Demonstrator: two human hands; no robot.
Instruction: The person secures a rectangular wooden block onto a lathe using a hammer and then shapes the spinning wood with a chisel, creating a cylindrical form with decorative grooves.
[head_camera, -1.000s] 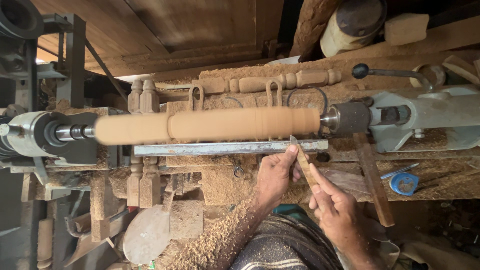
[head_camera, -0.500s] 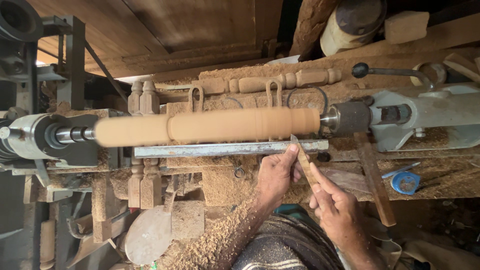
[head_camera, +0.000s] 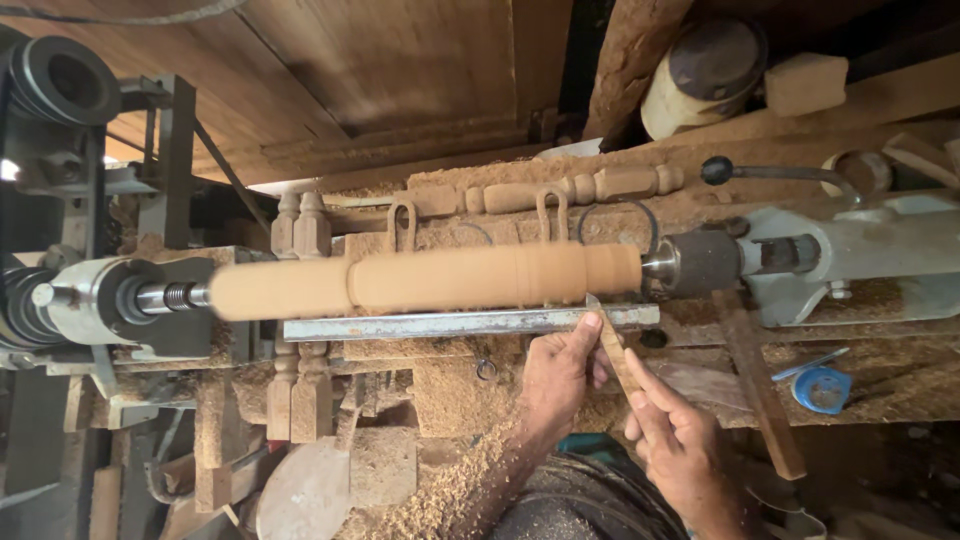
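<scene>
my left hand sits at about 6 o'clock of the frame, its fingers curled down over the front of the chisel, thumb pressing the blade onto the metal tool rest. that pinch against the rest keeps the edge from being thrown by the wood. my right hand, toward 5 o'clock, is closed around the wooden handle end, index finger laid straight along it so i can steer the angle; the handle runs back toward my body for leverage.

the chisel tip meets the wooden cylinder near its right end, about 3 o'clock of the piece, just short of the tailstock. the cylinder lies level across the middle of the view, blurred as if spinning, gripped at 9 o'clock by the headstock spindle. the rest lies parallel to it and just beside it, so the blade has support close to the cut.

sawdust is heaped over the worktop below the rest and behind the work. a finished turned spindle lies at 12 o'clock behind the cylinder, and two loose turned posts stand upright at 8 o'clock. a blue roll of tape rests at 4 o'clock, well apart from my hands.
</scene>
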